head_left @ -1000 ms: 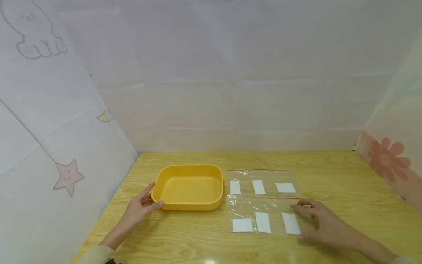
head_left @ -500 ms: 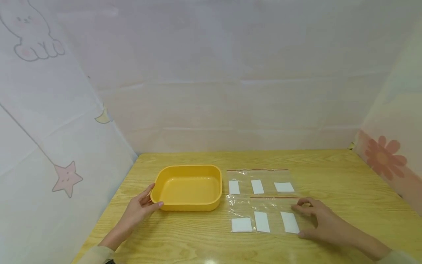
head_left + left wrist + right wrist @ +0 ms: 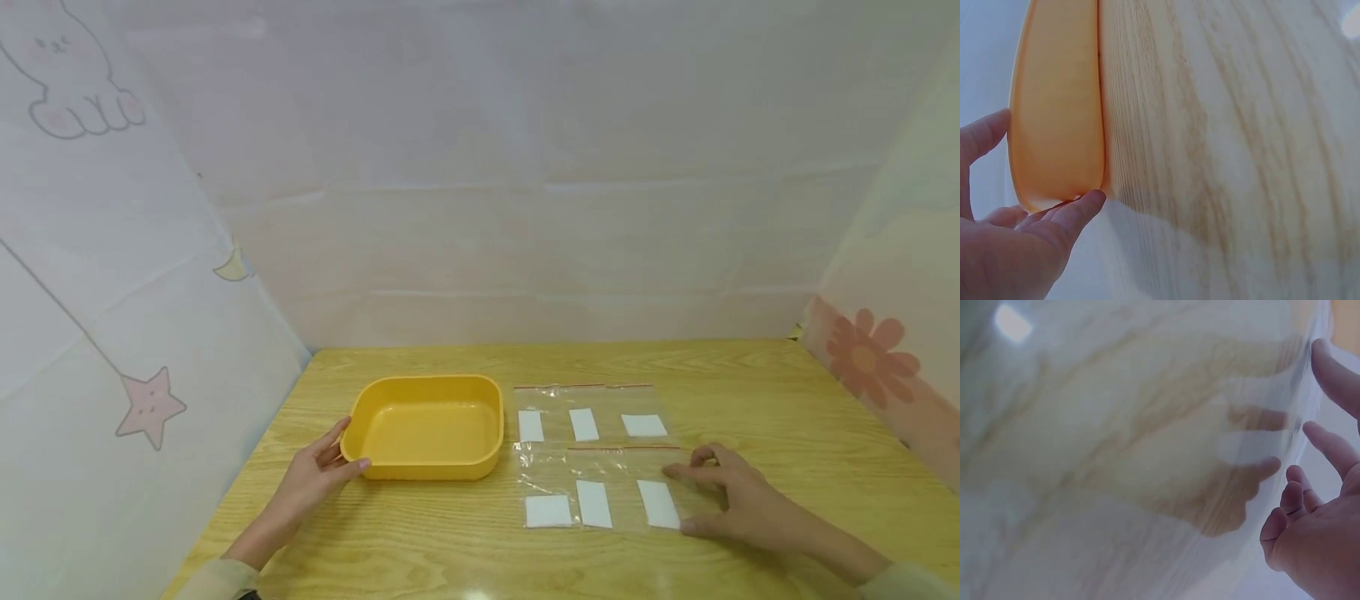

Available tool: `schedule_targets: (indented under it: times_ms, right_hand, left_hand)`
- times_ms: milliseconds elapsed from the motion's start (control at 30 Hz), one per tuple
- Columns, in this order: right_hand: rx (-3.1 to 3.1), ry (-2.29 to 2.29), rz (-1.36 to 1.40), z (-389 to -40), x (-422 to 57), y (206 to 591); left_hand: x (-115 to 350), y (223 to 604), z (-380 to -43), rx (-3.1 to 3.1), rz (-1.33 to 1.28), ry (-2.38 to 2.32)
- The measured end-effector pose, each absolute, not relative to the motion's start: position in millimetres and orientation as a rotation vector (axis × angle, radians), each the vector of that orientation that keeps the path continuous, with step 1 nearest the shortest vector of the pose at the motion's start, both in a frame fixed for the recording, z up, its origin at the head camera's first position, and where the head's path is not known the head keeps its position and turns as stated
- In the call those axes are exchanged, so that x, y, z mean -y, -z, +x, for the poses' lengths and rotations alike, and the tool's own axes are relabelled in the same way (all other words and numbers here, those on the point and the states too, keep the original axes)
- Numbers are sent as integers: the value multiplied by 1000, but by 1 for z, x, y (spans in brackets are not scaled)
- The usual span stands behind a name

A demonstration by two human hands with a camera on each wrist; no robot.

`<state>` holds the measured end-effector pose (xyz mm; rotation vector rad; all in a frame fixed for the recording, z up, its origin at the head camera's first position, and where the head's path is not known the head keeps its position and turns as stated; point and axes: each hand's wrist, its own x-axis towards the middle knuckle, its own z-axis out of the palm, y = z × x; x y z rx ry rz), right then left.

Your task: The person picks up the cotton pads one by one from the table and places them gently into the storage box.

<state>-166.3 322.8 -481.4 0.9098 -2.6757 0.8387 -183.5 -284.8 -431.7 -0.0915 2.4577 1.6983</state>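
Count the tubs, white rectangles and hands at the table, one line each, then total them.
Yellow tub: 1
White rectangles: 6
Hands, left hand and right hand: 2
Total: 9

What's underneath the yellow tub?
The tub seems to rest on the table, visible around it; anything directly beneath its base is covered and can't be seen.
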Motion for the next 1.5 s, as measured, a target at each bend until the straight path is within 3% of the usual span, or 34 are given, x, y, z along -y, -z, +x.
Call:
schedule_targets:
  times_ms: [400,1000,1500]
  right_hand:
    - [2688,-811,896,-167,-324,482]
    - [2839,-663,477,-143,-301,467]
    - [2795,-801,433,-139,-295,470]
  left_hand:
    - [285,432,-182,-2472,-84,-1686]
    - [286,431,-181,-2470,-64,-1688]
    - [285,431,-181,-2478,-61,-1693]
